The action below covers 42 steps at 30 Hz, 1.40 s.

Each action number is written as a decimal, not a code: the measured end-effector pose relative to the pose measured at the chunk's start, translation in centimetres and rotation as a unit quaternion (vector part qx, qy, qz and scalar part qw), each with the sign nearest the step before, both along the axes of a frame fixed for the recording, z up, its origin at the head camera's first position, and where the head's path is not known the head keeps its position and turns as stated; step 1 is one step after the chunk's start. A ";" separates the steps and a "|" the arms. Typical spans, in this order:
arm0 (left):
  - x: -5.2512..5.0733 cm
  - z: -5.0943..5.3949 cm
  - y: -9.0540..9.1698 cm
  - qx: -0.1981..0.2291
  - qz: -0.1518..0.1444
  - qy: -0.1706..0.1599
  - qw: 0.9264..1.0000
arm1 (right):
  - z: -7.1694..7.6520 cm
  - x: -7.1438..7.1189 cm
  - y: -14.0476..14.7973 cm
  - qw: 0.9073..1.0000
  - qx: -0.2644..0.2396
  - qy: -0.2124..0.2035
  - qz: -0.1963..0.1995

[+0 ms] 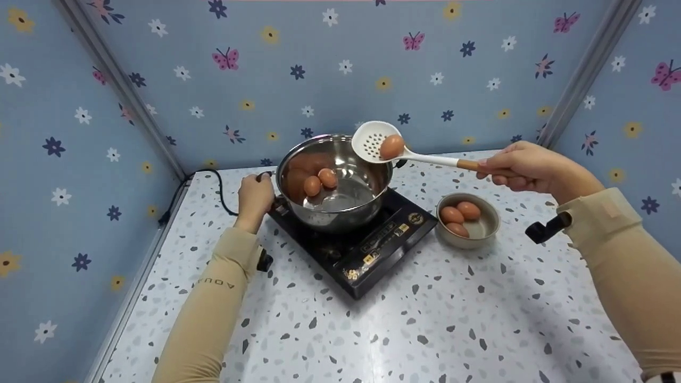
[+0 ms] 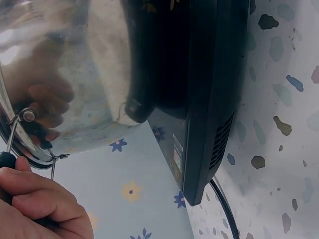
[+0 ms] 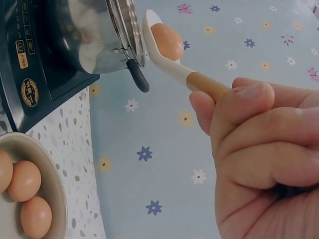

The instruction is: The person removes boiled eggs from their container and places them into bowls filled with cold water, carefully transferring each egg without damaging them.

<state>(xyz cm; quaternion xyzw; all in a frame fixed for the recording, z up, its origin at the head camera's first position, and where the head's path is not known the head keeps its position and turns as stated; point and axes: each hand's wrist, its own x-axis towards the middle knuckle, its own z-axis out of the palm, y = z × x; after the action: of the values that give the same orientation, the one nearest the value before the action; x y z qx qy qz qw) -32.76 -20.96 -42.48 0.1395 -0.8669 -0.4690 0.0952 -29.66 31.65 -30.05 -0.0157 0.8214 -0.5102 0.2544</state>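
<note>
My right hand grips the wooden handle of a white slotted spoon. One brown egg lies in the spoon's bowl, held above the right rim of a steel pot. Inside the pot are two brown eggs, with reflections on its wall. At the pot's left side my left hand is curled round its black handle. In the right wrist view, the raised spoon stays apart from the pot's other handle.
Under the pot is a black induction cooker, its cord running off left. A beige bowl with three brown eggs stands right of the cooker. Patterned walls enclose the speckled table.
</note>
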 end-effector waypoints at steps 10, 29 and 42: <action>-0.3 0.2 0.1 -0.009 0.004 0.003 1.000 | 0.0 0.1 2.0 1.000 -0.011 -0.002 -0.006; -0.2 0.1 0.0 0.008 -0.006 0.000 1.000 | -1.8 0.7 5.5 0.998 -0.041 -0.002 -0.037; 0.1 0.1 -0.1 0.004 -0.012 -0.003 1.000 | -4.3 1.9 8.0 0.997 -0.040 0.016 -0.059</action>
<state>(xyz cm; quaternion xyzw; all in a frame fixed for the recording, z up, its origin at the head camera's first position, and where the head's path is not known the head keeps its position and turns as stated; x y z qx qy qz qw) -32.65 -21.07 -42.38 0.1309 -0.8667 -0.4734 0.0867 -27.73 39.67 -34.34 0.0146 0.8039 -0.5561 0.2102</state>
